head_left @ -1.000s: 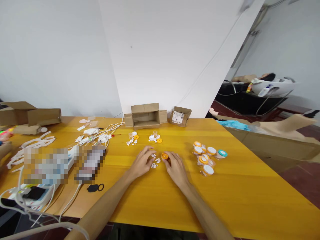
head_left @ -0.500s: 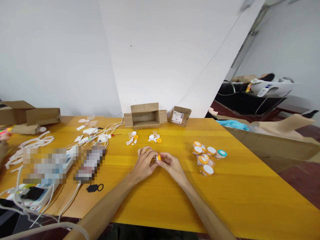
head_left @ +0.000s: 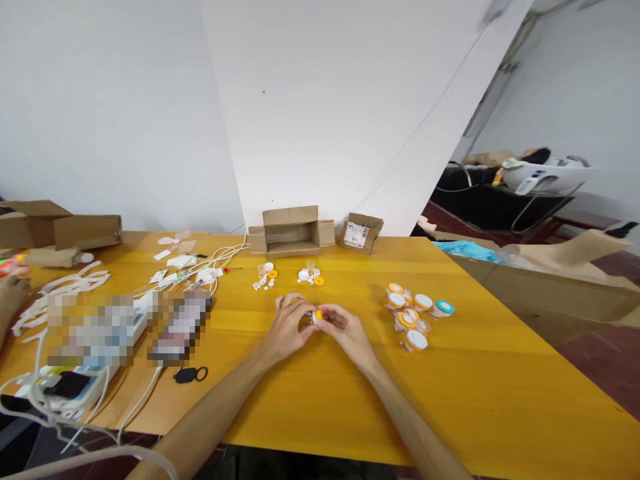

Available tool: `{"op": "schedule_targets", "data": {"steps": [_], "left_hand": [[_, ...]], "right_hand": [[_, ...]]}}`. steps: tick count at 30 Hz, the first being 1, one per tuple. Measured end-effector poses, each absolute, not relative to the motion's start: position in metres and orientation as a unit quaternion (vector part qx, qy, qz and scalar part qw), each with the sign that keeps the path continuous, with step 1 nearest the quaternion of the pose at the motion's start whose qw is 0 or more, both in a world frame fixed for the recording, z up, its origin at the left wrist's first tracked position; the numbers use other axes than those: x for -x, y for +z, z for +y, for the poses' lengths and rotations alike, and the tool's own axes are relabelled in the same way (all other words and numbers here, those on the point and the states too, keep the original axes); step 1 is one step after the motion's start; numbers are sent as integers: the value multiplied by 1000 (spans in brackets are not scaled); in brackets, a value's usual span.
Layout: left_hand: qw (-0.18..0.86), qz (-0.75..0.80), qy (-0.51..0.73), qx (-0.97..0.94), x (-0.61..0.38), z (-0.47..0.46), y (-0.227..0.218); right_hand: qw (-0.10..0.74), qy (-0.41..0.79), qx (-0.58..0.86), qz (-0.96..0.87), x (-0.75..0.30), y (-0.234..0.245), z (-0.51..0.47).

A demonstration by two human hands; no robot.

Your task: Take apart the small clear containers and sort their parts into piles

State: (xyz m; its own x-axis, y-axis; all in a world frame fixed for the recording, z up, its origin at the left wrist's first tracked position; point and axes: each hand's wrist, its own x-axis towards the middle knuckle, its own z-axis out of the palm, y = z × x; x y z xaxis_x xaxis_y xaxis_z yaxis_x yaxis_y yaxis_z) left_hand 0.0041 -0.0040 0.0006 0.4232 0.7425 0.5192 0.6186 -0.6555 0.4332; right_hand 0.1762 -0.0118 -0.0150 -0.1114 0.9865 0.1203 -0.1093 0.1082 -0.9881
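**Insp.:** Right, hands first. What are they doing?

**Obs.:** Both are working at mid-table. The left hand (head_left: pixel 289 327) is curling in, fingers bent, with thumb and fingertips pinching a small orange cap (head_left: pixel 317 315). The right hand (head_left: pixel 346 328) is meeting it from the opp. side, fingers bent the same way and gripping the same cap. Neither palm is lying flat.

**Insp.:** Where is the cap sitting, exactly?

**Obs.:** It is sitting between the two sets of fingertips, approx. centre of the table (head_left: pixel 500 380). A white bit is showing against the orange. I cannot tell whether that is a separate piece, as it is too small. I also cannot tell whether the cap is touching the wood or clearing it.

**Insp.:** Surroundings?

**Obs.:** To the right of the hands, near but apart, little jars (head_left: pixel 413 313) are lying in a cluster, with orange, white and one teal lid. Beyond the hands, loose white and orange bits (head_left: pixel 310 275) are lying in two small groups. Behind those, an open cardboard box (head_left: pixel 291 231) is standing against the wall, with a smaller labelled box (head_left: pixel 361 232) just beside it on the right.

**Insp.:** Left side?

**Obs.:** White cables (head_left: pixel 210 261) are trailing across the wood, and a black ring tag (head_left: pixel 191 374) is lying nearer the front edge. Another person's hand (head_left: pixel 13 293) is showing at the far left edge, well apart from the work.
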Motion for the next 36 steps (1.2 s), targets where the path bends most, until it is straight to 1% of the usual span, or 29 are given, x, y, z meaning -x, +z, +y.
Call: {"op": "schedule_targets", "data": {"steps": [6,12,16,25,30,36], "left_hand": [[111,421,354,-828,-5,-4,2],[131,428,354,-821,-6,-4,3],[128,435,356,-817,-6,-3,3],[123,440,352,-817,-7,-4,3],[116,431,346,-825,-6,-5,2],[113,417,325,-841,-5,-6,2]], "right_hand": [[531,538,400,-518,-176,-17,-10],[530,522,417,-522,-178,-14,-12],[531,517,421,-523,-180,-12,-12],[549,542,440,-460,-184,-15,-10],[551,485,464,-496,-184,-20,-8],[540,376,516,-549,-182,-23,-8]]}}
